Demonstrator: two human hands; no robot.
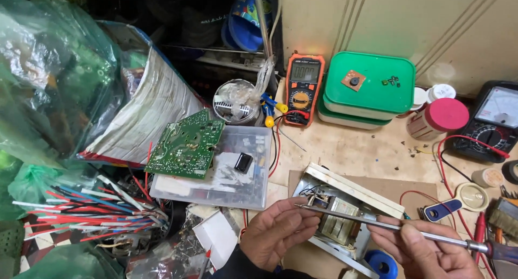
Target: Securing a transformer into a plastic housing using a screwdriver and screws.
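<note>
Screwdriver shaft lies across the opened metal unit, tip at left hand, handle at right.

Left hand (278,230) sits low centre, fingers curled narrow, pinching the tip end of the screwdriver (377,225) and touching the near edge of the open metal box with transformer (345,214). The tool's long axis runs left to right, sloping slightly down toward the red handle. Right hand (426,252), lower right, is closed around the shaft near the handle. The box lies just beyond both hands, between them; the left hand is nearer it. Green circuit board (186,144) sits well apart, up left.
</note>
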